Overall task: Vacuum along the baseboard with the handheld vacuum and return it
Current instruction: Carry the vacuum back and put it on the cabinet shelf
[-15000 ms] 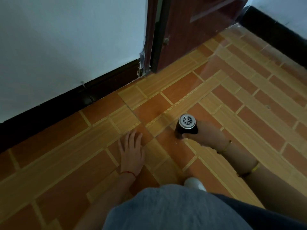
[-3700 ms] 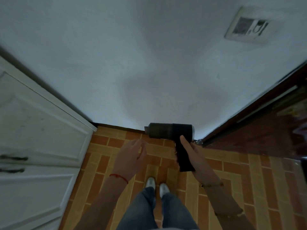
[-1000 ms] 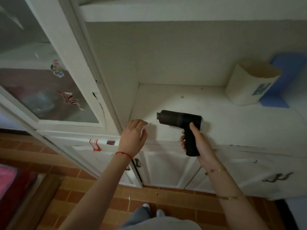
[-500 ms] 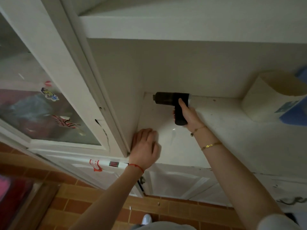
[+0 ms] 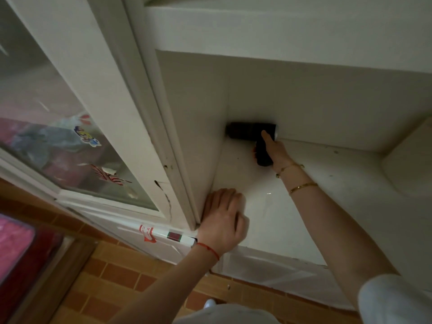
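The black handheld vacuum lies in the back left corner of the white cabinet shelf, its barrel pointing left against the side wall. My right hand is stretched deep into the niche and still wraps the vacuum's handle, the forefinger lying along the barrel. My left hand rests palm down on the shelf's front left corner, fingers loosely curled, holding nothing. No baseboard shows in this view.
A cream container stands on the shelf at the right. A glass cabinet door with stickers fills the left. White lower cabinet doors sit under the shelf, above the orange tiled floor. A pink cloth lies at the far left.
My right hand has carried the vacuum from the shelf's front to its back left corner. My left hand has come down onto the shelf's front corner and stayed there.
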A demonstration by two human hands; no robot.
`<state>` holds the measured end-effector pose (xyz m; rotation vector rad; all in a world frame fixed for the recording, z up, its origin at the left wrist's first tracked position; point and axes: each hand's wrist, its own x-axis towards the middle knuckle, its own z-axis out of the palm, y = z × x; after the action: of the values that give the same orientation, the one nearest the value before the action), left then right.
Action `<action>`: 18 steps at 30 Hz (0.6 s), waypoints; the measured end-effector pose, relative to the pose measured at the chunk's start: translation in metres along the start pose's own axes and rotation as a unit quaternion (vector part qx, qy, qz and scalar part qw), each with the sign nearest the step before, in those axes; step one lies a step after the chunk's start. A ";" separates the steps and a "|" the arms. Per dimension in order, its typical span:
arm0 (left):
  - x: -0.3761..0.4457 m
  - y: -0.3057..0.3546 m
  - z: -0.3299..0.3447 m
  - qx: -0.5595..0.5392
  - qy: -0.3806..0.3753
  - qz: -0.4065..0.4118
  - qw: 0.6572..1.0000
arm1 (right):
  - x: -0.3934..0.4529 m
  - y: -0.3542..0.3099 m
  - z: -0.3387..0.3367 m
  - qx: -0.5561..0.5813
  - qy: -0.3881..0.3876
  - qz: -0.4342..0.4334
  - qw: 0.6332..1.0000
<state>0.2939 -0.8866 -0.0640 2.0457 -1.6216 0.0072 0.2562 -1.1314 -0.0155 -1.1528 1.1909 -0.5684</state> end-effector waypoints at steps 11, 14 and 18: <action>0.000 0.002 0.001 0.006 -0.001 -0.006 1.000 | -0.005 -0.002 0.003 -0.491 0.114 -0.102 0.857; -0.001 0.002 0.001 0.008 -0.007 -0.011 1.000 | -0.011 -0.002 0.005 -0.582 0.144 -0.143 0.788; -0.002 0.001 0.001 0.001 -0.018 -0.025 1.000 | -0.011 -0.001 0.002 -0.600 0.145 -0.136 0.775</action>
<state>0.2923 -0.8857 -0.0648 2.0989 -1.5930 -0.0452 0.2546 -1.1219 -0.0097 -2.4205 1.7256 -0.1190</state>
